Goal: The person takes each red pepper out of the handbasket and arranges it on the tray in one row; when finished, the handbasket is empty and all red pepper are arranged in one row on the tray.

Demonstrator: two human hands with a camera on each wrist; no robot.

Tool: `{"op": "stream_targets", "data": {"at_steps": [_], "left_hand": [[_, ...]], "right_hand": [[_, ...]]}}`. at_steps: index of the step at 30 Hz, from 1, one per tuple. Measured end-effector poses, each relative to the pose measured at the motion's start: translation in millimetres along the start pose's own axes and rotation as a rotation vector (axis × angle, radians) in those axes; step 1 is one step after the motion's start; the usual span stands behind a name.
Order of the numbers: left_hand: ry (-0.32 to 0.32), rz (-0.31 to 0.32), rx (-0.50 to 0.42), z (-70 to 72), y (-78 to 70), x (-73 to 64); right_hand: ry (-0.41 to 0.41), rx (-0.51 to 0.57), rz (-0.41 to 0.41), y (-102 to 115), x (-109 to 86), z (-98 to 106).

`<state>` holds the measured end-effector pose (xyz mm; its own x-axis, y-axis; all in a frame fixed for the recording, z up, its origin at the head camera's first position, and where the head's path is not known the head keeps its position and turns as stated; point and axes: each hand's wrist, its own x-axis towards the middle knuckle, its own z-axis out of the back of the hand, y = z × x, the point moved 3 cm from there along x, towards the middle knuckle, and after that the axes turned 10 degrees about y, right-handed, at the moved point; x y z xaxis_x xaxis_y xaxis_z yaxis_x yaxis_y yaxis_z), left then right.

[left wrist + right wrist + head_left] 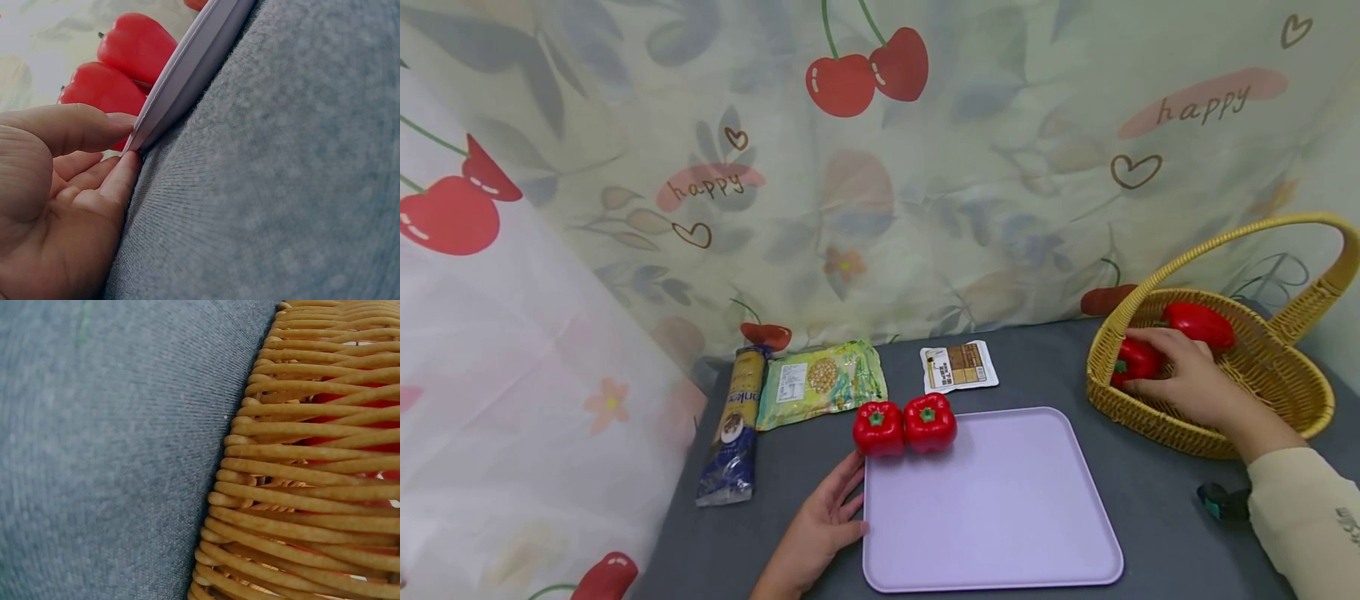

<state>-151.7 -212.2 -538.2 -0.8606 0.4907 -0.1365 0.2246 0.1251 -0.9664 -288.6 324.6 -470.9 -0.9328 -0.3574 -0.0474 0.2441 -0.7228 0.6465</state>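
Note:
At the left edge of a pale purple tray [992,508], my left hand [820,517] pinches the rim. The left wrist view shows the thumb and fingers [122,181] meeting at that rim. Two red bell peppers [878,429] stand side by side at the tray's far left corner. My right hand [1187,375] reaches into a yellow wicker basket [1318,387] and grips another red bell pepper [1135,360] between thumb and fingers. Behind that hand lies a longer red pepper [1202,325]. The right wrist view has only the basket's woven side [312,469] and cloth; the hand is out of it.
Left of the tray lie a long blue and gold pasta packet [735,425] and a green-yellow bag [822,383]. A small brown and white packet [959,367] is behind the tray. A dark strap-like item [1221,502] sits near the right sleeve. The basket's tall handle [1217,250] arches over it.

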Motion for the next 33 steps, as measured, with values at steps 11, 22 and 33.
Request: {"op": "stream_targets", "data": {"at_steps": [11,22,33], "left_hand": [[-0.01,0.007,0.005,1.1,-0.8,0.2],[0.001,0.002,0.003,0.7,1.2,1.1],[0.001,0.003,-0.01,0.9,0.6,0.9]], "right_hand": [[-0.072,0.023,-0.034,-0.2,-0.1,3.7],[-0.119,0.214,-0.096,4.0,-12.3,12.1],[-0.15,0.377,-0.095,7.2,-21.0,13.9]]}}
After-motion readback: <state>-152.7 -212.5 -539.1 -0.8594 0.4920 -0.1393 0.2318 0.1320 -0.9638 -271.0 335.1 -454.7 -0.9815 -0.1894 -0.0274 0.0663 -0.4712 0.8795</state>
